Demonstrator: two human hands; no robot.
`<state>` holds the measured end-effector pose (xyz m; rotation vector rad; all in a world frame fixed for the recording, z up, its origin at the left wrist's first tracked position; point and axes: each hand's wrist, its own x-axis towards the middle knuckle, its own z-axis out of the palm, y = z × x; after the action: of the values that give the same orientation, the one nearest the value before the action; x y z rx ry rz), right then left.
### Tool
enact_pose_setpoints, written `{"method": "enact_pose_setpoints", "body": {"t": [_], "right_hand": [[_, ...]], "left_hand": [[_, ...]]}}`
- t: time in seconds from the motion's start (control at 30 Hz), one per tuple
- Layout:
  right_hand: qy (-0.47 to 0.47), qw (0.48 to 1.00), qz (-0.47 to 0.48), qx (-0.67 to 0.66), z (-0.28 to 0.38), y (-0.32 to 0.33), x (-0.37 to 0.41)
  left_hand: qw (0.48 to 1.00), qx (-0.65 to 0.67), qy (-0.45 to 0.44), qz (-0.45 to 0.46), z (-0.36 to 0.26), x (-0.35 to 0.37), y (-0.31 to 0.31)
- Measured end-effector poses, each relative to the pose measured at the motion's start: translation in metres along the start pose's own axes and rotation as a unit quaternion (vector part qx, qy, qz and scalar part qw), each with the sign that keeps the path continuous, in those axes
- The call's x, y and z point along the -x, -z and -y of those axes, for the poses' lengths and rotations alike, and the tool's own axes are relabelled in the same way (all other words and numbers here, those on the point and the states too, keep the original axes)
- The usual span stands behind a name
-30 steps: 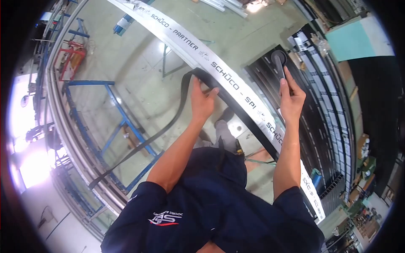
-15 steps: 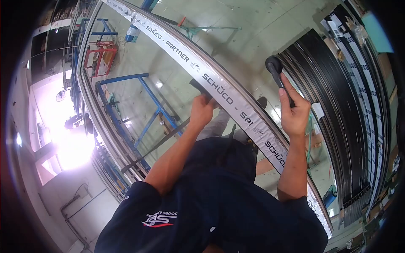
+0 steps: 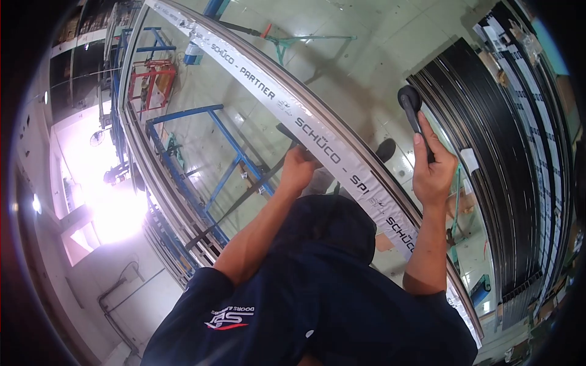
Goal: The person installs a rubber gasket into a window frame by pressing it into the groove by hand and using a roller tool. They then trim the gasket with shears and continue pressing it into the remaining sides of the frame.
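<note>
In front of me a long frame profile (image 3: 342, 160) runs diagonally, covered with white printed film reading SCHÜCO. A glass pane (image 3: 201, 97) fills the frame on its left side. My right hand (image 3: 434, 174) grips the handle of a black mallet (image 3: 409, 97), its round head raised to the right of the profile. My left hand (image 3: 298, 171) is closed at the profile's inner edge, over the pane; what its fingers hold is hidden. A dark strip (image 3: 241, 201) runs from near this hand down to the left side of the frame.
Long black profiles (image 3: 476, 134) lie stacked at the right, beside film-wrapped ones (image 3: 537, 140). Blue metal stands (image 3: 229, 137) and a red rack (image 3: 152, 85) show through the glass. A green stand (image 3: 284, 44) is beyond the profile. My shoe (image 3: 386, 149) is by the profile.
The view has shifted a little, so most things appear slightly lower and further right. Both hands keep their holds; the mallet stays raised.
</note>
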<state>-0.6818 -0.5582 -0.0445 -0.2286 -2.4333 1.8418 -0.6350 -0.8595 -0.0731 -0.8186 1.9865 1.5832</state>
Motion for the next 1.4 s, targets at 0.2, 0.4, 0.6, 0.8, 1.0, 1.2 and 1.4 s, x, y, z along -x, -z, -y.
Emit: {"method": "enact_pose_setpoints", "body": {"t": [0.2,0.4,0.6,0.8,1.0,1.2,1.4], "right_hand": [[-0.009,0.999,0.051,0.015,0.007,-0.001,0.003],[-0.039,0.997,0.061,0.016,0.001,-0.001,0.005],[-0.053,0.995,0.086,0.012,0.001,-0.004,0.007],[-0.058,0.994,0.087,-0.004,-0.011,-0.004,0.009],[-0.072,0.996,0.058,-0.001,-0.027,0.000,0.010],[-0.082,0.996,0.034,-0.023,-0.039,0.007,0.011],[-0.066,0.998,-0.008,-0.004,-0.053,0.003,0.011]], "left_hand": [[0.995,-0.091,-0.039,0.027,0.009,-0.010,0.023],[0.998,-0.043,-0.033,0.037,-0.002,-0.022,0.032],[0.997,-0.011,-0.054,0.049,0.023,-0.048,0.045],[0.922,0.369,0.029,0.115,0.007,-0.056,0.064],[0.831,0.537,0.026,-0.141,0.015,-0.121,0.114],[0.833,0.490,-0.067,-0.246,0.010,-0.135,0.233],[0.927,0.280,-0.181,-0.175,-0.098,-0.106,0.315]]}}
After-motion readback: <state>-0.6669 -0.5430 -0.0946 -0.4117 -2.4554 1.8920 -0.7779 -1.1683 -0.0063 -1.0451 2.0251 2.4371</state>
